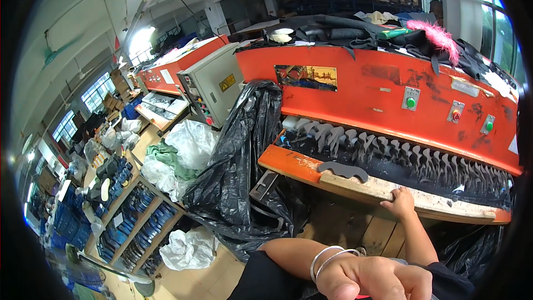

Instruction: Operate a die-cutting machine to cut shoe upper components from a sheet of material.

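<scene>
At the far left, a wooden rack (164, 236) held rows of blue pieces (118, 234) on its shelves, and a crumpled white plastic bag (189, 250) lay on the floor (219, 280) beside it. Next, a grey cabinet (214, 80) stood behind a large sheet of black plastic (236, 180), which hung in folds by the left end of an orange machine (355, 83). On the machine's front ledge (291, 162), a dark grey wavy piece (342, 170) lay flat over the left end of a pale wooden bar (455, 208), apart from both hands. The left hand (377, 279) hung low in front, close to the camera, its fingers bent; whether it held anything I could not tell. Behind, a row of grey wavy pieces (383, 149) lined the machine's black bed (294, 142). The right hand (400, 203) touched the bar's front edge with fingers curled; whether they pinched it I could not tell. Farther right, a red button (456, 115) sat on the machine's face
</scene>
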The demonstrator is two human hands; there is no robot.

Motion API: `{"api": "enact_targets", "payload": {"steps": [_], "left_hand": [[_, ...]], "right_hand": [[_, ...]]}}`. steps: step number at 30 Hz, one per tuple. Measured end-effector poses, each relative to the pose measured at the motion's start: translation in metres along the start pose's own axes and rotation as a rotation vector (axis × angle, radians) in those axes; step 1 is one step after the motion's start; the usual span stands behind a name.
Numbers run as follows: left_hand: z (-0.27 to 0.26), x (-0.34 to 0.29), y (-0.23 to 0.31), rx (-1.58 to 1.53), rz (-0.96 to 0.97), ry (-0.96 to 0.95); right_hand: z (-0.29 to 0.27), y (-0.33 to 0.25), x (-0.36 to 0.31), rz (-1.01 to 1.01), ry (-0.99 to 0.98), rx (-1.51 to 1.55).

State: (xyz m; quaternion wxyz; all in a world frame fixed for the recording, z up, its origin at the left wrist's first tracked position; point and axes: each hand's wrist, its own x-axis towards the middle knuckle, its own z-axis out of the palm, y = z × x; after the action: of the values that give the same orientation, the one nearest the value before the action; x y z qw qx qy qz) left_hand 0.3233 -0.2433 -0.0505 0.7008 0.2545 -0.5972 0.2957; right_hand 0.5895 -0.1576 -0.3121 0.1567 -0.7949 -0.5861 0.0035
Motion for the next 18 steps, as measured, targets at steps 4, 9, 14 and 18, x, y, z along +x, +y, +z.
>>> {"api": "enact_targets", "payload": {"steps": [4,9,14,18], "left_hand": [[0.015,-0.014,0.0,-0.009,-0.022,-0.031],[0.037,-0.014,0.018,0.096,-0.245,0.0],[0.035,-0.022,0.007,0.053,-0.116,0.066],[0.002,-0.016,0.009,-0.048,-0.119,0.094]], "right_hand": [[-0.002,-0.013,-0.005,0.009,0.051,-0.012],[-0.01,-0.019,-0.01,0.072,0.034,0.0],[-0.007,-0.014,-0.022,0.074,0.031,-0.011],[-0.009,-0.019,-0.024,-0.016,-0.042,0.012]]}}
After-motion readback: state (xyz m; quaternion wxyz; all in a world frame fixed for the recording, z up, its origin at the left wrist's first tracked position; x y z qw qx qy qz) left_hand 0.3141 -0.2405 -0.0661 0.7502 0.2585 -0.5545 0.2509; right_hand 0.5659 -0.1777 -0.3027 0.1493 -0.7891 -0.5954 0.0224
